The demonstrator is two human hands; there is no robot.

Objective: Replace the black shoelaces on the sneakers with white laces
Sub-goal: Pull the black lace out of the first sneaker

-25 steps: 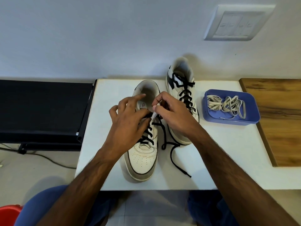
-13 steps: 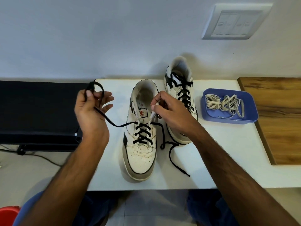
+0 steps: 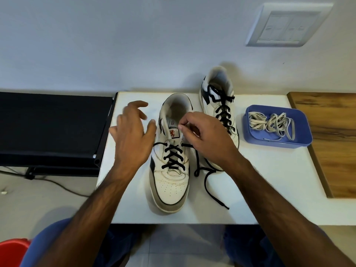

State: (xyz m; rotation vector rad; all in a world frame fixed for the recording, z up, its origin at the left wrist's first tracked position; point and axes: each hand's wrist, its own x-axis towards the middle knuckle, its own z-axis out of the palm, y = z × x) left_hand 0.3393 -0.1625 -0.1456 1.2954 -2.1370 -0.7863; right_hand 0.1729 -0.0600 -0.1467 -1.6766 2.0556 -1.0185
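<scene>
Near sneaker [image 3: 170, 160] mid-bench, black lace [image 3: 173, 157] half unthreaded. Right grip [image 3: 204, 139] pinches the eyelet edge; left grip [image 3: 133, 135] released, hovering. Lace limp, light: take it at each crossing.

Your left hand [image 3: 133, 135] hovers spread at centre frame, left of the near sneaker [image 3: 171, 151]; your right hand [image 3: 204, 139] pinches at its tongue. The black lace [image 3: 207, 180] trails lower right; white laces [image 3: 271, 122] fill the blue tray [image 3: 277, 141] at right.

White surface [image 3: 269, 182] w/ wooden board [image 3: 335, 143] at its right edge, black bench [image 3: 52, 128] to left; switch plate [image 3: 287, 24] on wall, red item [image 3: 13, 251] bottom-left.
</scene>
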